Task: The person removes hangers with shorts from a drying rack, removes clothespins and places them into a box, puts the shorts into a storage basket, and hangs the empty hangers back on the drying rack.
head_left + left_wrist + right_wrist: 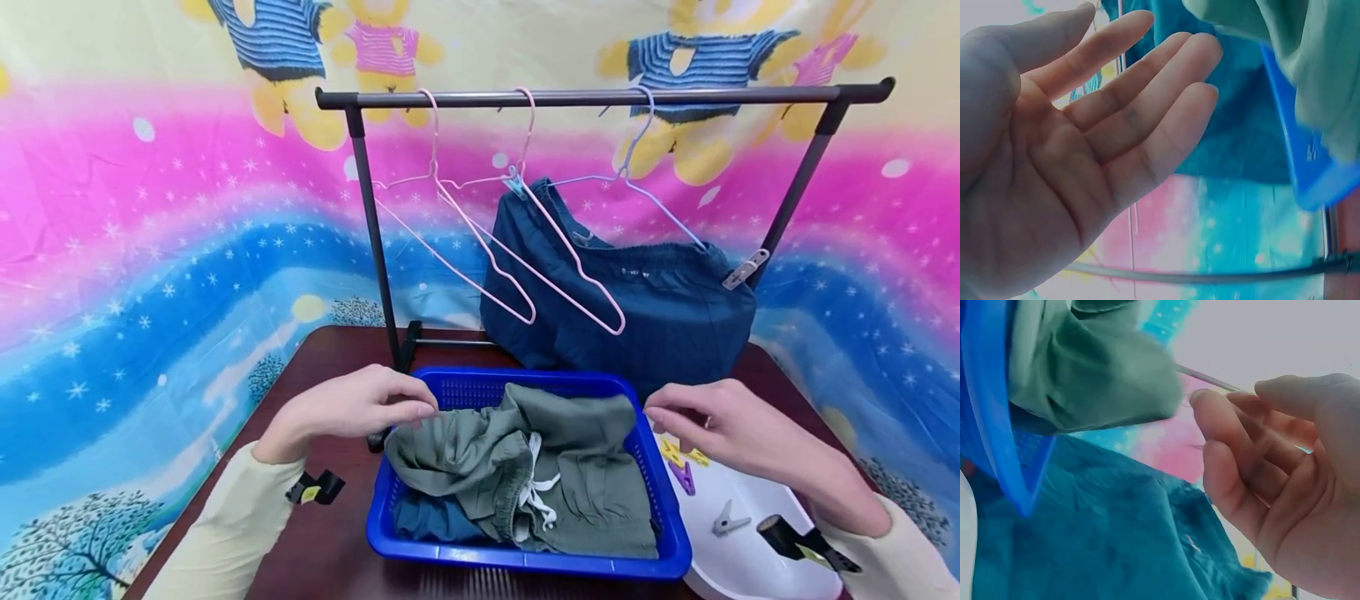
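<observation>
Olive-green shorts (592, 492) with a white drawstring lie bunched in a blue plastic basket (480, 553), over a dark blue cloth (435, 515). My left hand (367, 402) hovers at the basket's left side, its fingertips close to the green fabric. In the left wrist view that hand (1085, 137) holds nothing, its fingers slightly bent and spread. By the basket's right rim is my right hand (727, 425), over the edge of a white tray (780, 567). Its fingers (1219, 472) are loosely curled and hold nothing in the right wrist view.
Behind the basket stands a garment rack (480, 100). Dark blue shorts (637, 308) hang there from a blue hanger (637, 158), clipped with clothespins (746, 270). Two pink hangers (480, 287) hang to their left. Loose clothespins (729, 521) lie in the white tray.
</observation>
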The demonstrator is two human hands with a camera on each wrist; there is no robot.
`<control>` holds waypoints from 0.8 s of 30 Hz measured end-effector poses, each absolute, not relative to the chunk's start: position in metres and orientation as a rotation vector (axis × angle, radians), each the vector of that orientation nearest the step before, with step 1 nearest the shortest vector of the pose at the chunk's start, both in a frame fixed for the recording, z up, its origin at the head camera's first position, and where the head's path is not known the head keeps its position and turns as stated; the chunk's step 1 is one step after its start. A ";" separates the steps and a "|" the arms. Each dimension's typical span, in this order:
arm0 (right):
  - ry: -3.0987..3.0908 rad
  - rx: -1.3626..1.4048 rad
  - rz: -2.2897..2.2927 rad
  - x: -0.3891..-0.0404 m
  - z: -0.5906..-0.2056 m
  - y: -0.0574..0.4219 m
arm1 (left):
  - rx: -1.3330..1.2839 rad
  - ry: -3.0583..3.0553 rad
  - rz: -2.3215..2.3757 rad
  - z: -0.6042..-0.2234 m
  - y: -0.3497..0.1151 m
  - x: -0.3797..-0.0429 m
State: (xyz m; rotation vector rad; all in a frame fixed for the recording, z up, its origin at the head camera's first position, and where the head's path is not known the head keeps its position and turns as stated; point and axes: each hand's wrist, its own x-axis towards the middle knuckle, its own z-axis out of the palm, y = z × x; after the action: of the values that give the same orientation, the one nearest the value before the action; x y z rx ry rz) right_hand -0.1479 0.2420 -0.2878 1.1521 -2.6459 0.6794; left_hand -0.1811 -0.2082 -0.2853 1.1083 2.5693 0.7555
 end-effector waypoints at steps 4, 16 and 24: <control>-2.565 1.093 0.654 -0.147 -0.280 0.250 | 0.990 2.651 0.828 -0.282 -0.221 -0.195; -2.450 0.971 0.685 -0.157 -0.268 0.264 | 0.540 2.807 1.342 -0.290 -0.244 -0.250; -2.370 0.816 0.747 -0.168 -0.261 0.273 | 0.365 2.905 1.618 -0.297 -0.245 -0.269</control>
State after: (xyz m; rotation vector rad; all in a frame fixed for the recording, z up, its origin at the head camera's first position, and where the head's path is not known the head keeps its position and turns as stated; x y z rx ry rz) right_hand -0.1685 0.2731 -0.2608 0.8161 -2.3697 0.7466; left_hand -0.2689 -0.2453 -0.2969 0.3653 2.9053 1.6177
